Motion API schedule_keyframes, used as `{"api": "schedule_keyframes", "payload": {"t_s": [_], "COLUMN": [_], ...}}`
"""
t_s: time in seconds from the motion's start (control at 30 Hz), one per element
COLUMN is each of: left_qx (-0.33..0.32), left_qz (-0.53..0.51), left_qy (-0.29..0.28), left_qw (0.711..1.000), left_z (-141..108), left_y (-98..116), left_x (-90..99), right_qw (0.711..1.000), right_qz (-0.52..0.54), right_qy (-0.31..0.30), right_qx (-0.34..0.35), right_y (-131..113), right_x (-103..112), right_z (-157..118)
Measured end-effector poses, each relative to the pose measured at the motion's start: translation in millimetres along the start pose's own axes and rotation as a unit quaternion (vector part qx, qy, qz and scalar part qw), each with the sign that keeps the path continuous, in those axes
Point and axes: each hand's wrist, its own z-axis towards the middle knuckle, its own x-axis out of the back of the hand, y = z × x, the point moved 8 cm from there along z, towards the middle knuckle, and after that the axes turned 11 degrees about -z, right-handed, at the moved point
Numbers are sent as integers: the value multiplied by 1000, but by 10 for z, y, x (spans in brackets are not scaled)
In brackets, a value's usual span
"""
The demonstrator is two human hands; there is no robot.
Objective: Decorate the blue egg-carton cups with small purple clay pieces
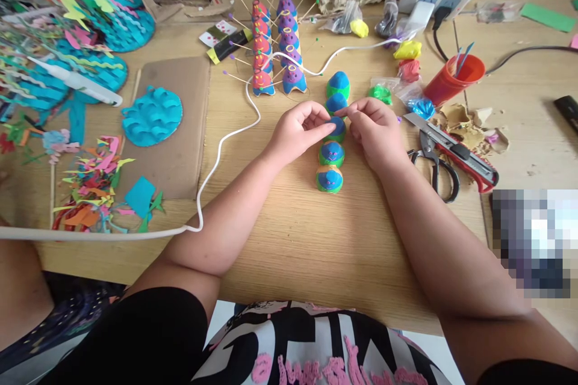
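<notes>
A row of several blue-and-green clay-covered domes runs away from me, the nearest dome (329,180) and the one behind it (332,153) bearing small faces. My left hand (300,129) bends its thumb and fingers around the left side of the middle dome (337,129), with the thumb tip against its blue top. From the other side, my right hand (377,132) is closed in a pinch just above the same dome; whatever its fingertips hold is too small to make out. Beyond my fingers, the far dome (338,82) has a plain blue top.
Red and purple clay figures (262,80) with stick feelers stand behind. A white cable (221,144) crosses the table at left. Scissors (440,171) and a box cutter (458,153) lie right, near a red cup (456,79). Cardboard (180,168) carries a blue disc (152,116).
</notes>
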Motion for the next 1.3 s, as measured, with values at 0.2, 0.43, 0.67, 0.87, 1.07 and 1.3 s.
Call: {"api": "schedule_keyframes", "payload": {"t_s": [0.2,0.43,0.67,0.87,1.07,1.3], "left_qx": [-29,0,-1,-3,-5,-3], "left_qz": [-28,-32,-27,-34,-30,-21], "left_qy": [-3,0,6,7,9,7], "left_qw": [999,999,1000,999,1000,1000], "left_z": [21,6,-3,3,9,12], "left_y": [32,-20,-16,-25,-40,-49], "left_x": [46,52,46,35,41,42], "right_qw": [999,998,998,998,999,998], "right_qz": [37,48,47,48,43,50], "right_qy": [-11,-23,-26,-24,-16,-4], "right_qx": [-11,-13,-14,-12,-27,-33], "right_y": [21,26,30,21,45,44], "right_x": [-9,-24,-24,-5,11,48], "right_z": [9,17,12,12,34,68]}}
